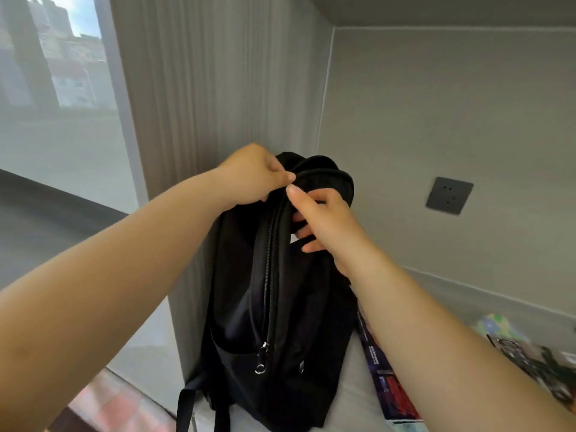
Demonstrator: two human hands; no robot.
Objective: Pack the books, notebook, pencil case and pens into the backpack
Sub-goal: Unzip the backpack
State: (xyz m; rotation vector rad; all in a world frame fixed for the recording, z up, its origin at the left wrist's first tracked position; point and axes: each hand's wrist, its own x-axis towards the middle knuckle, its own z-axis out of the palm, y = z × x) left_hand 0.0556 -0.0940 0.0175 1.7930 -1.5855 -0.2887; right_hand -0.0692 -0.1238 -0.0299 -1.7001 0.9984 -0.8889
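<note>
A black backpack (274,294) stands upright on a white surface against the grooved wall. Its long zipper runs down the middle, with a metal pull (261,358) low down. My left hand (252,176) pinches the fabric at the top of the backpack. My right hand (321,222) grips the top edge just to the right, thumb on the zipper line and fingers curled round the fabric. A dark book with red print (389,378) lies flat to the right of the backpack, partly under my right forearm. No notebook, pencil case or pens show.
Other printed books or magazines (530,353) lie at the far right on the white surface (352,385). A dark wall socket (448,196) sits on the right wall. A large window (56,104) fills the left side, and red floor tiles (118,403) show below.
</note>
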